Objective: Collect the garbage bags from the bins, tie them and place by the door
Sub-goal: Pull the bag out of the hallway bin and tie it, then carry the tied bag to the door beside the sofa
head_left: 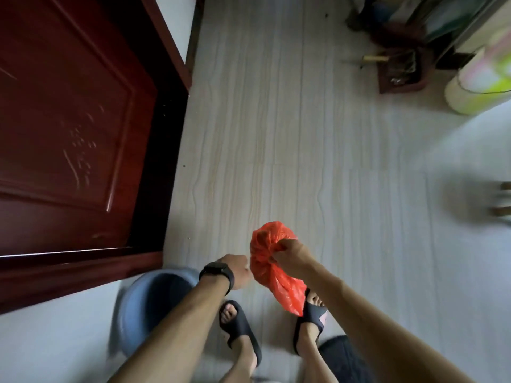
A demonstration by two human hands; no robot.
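Both hands, right hand [289,257] and left hand [239,269], pinch the thin orange plastic garbage bag [272,268]; light, limp, slippery; best held at its gathered neck.

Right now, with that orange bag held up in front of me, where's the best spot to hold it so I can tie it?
Grip the orange bag at its gathered neck, where the plastic bunches under the right hand. Probably bring the left hand in from the left side, where it is close to the loose top. The bag's body hangs down toward the right sandal, so the neck is the narrowest part.

Pale plank floor [304,134] bears a blue bin [154,305].
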